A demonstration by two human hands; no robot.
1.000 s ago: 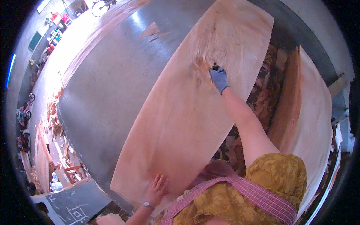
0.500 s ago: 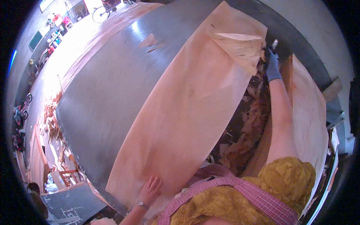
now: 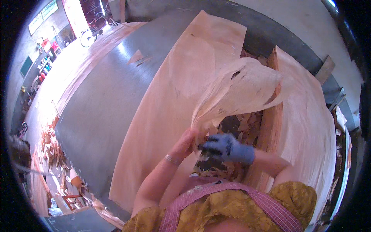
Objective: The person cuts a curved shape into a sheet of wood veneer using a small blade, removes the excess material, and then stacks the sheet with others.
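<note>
A loose flap of thin wood veneer [image 3: 239, 89] rises in the air in front of me, its near end gathered into a narrow bunch. My bare left hand [image 3: 187, 142], with a metal band on its wrist, is closed around that bunch. Close beside it is my right hand [image 3: 224, 147] in a blue glove with dark fingers. Those fingers are curled and partly blurred, with a small pale thing near their tips that I cannot make out. Beneath the flap and to its left, a long pale veneer sheet [image 3: 154, 112] lies on the grey tabletop [image 3: 100, 96].
On the right stands a tall stack of veneer sheets [image 3: 305, 116]. Torn veneer scraps [image 3: 247, 125] fill the gap between stack and sheet. A small veneer piece [image 3: 136, 57] lies on the tabletop. Shavings [image 3: 50, 143] are heaped at the left, and a bicycle [image 3: 89, 37] stands far off.
My right hand has come back from the sheet's far end toward my body. My left hand has lifted off the sheet and gripped the veneer flap, which has come up from the far end.
</note>
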